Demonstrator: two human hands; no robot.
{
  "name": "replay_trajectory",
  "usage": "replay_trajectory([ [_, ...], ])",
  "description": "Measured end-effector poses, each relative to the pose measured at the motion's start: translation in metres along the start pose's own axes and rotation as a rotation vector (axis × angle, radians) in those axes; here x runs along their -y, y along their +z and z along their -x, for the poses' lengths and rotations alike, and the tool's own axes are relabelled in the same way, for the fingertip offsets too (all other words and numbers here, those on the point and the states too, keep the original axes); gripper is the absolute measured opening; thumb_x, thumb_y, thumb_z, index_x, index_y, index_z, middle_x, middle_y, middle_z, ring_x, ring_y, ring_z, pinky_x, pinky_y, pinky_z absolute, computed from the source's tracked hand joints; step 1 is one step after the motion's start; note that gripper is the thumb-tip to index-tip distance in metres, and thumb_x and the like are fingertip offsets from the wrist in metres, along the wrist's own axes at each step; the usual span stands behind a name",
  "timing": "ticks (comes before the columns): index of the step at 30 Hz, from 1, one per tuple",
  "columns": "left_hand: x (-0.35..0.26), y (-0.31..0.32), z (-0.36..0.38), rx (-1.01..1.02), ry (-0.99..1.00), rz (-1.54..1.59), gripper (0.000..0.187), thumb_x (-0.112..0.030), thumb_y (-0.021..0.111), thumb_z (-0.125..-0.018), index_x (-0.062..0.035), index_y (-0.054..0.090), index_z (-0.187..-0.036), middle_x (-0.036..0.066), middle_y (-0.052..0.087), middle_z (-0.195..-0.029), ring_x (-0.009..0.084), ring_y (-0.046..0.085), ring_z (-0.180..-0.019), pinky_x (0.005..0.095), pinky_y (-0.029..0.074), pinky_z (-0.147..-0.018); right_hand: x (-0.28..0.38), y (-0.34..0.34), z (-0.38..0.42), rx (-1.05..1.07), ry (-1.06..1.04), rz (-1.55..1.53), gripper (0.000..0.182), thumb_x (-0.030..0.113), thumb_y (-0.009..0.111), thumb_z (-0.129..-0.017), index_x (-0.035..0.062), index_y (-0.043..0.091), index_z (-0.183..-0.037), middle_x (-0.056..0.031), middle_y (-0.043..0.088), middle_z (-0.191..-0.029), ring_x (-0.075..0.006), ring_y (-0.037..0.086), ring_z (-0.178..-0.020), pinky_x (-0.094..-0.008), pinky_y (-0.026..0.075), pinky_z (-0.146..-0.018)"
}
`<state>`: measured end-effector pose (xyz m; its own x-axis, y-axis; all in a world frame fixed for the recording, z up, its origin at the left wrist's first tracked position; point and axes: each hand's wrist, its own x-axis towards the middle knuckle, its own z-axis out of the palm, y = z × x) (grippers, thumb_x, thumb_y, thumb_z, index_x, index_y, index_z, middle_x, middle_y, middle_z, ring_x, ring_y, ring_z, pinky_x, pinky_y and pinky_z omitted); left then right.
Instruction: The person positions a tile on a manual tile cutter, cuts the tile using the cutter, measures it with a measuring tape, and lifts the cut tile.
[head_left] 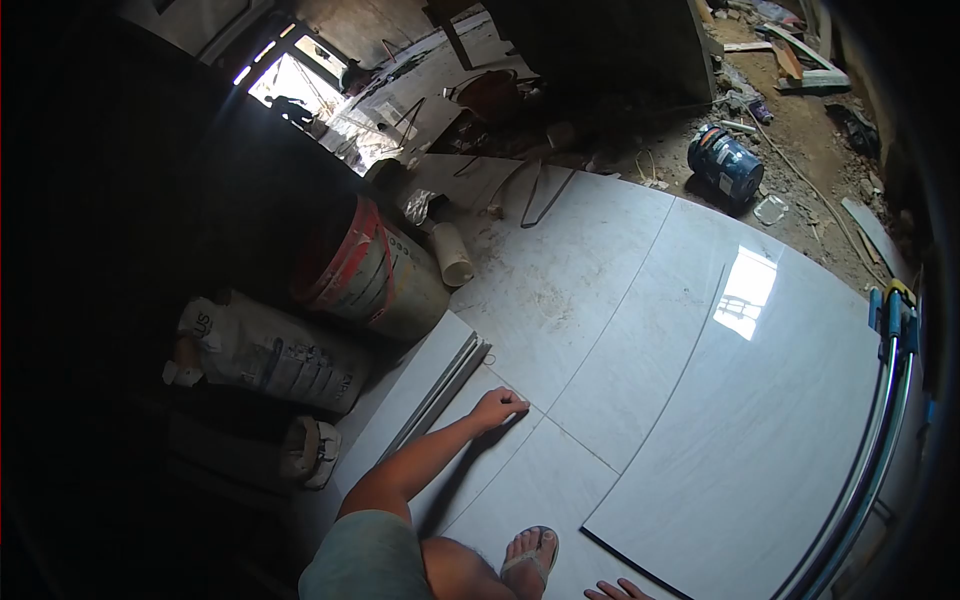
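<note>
My left hand (497, 408) reaches low over the pale marbled floor tiles (590, 360), close to a joint where several tiles meet. Its fingers are pinched together at the tips; whatever they hold is too small to make out. At the bottom edge, my right hand (618, 590) is only partly in view, fingers stretched out and apart. It is beside the dark front edge of a large loose tile (740, 430), which appears to lie over the laid floor. Left of my left hand lie stacked tile pieces (430, 385).
A red-rimmed bucket (390, 280), a printed sack (270, 355) and a cardboard tube (452, 255) stand at left. Long metal rails with blue fittings (890, 390) run along the right. A dark blue bucket (727, 162) lies on rubble; a person (290, 108) is by the bright doorway.
</note>
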<state>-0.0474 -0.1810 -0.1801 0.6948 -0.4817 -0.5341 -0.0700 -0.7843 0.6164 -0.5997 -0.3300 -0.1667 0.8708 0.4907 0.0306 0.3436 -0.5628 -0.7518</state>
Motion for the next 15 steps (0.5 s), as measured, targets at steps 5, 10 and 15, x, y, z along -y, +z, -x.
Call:
replay_trajectory([
  [5,-0.0013,-0.0004,0.0010,0.003,-0.003,0.000,0.039,-0.041,0.084,-0.083,-0.0045,0.070,-0.089,0.006,0.065,-0.090,0.0161,0.059,-0.084,0.0313,0.049,-0.076,0.0001,0.0017,-0.0005,0.033,0.013,0.007,0.050,0.031,0.056,-0.100,0.0025,0.057,-0.140,-0.0166,0.041,-0.160,-0.0356,0.028,-0.153,-0.0582,0.019,-0.124],
  [10,-0.0041,-0.0001,0.0023,-0.006,-0.003,0.005,0.039,-0.040,0.084,-0.083,-0.0047,0.070,-0.089,0.006,0.066,-0.089,0.0154,0.060,-0.083,0.0312,0.049,-0.076,-0.0003,0.0022,0.0004,0.021,0.015,-0.004,0.050,0.032,0.055,-0.100,0.0024,0.057,-0.140,-0.0168,0.040,-0.160,-0.0352,0.027,-0.153,-0.0582,0.020,-0.124],
  [15,-0.0019,0.0019,0.0025,-0.025,0.034,0.009,0.037,-0.039,0.084,-0.083,-0.0046,0.070,-0.087,0.006,0.066,-0.088,0.0155,0.060,-0.083,0.0313,0.049,-0.076,0.0001,0.0094,-0.0004,0.011,0.014,0.004,0.050,0.032,0.055,-0.099,0.0029,0.058,-0.140,-0.0160,0.041,-0.160,-0.0345,0.027,-0.153,-0.0589,0.019,-0.124],
])
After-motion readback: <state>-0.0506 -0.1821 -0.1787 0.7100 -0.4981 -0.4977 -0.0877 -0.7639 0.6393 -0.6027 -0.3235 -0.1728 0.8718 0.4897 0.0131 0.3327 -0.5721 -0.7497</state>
